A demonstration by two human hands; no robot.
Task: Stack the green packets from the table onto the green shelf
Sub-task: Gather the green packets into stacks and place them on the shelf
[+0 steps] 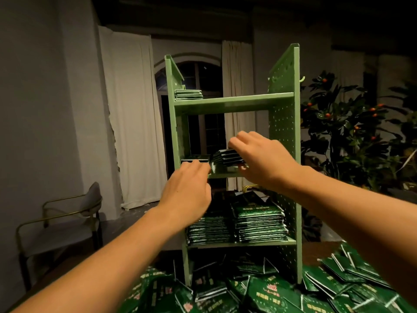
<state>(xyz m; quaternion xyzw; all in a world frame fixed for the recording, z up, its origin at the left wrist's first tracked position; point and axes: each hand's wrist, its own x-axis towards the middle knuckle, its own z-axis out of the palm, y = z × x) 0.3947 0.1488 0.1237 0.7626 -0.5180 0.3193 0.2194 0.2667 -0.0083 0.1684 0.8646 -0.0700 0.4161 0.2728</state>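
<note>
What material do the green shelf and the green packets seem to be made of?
Green shelf: probably painted metal, matte; its side panels are thin and perforated. Green packets: likely plastic or foil film, glossy; they glint and lie flat in stacks.

One green shelf point(234, 101) stands with three boards in view, and five stacks of green packets sit on it: one on the top board point(188, 95), two on the middle point(195, 158) point(226, 156), two on the lowest point(208, 230) point(259, 223). Loose packets point(270, 294) near its foot are too many to count. Two hands point(188, 190) point(262, 157), one chair point(67, 222) far left, one fruiting plant point(352, 127) right.
</note>
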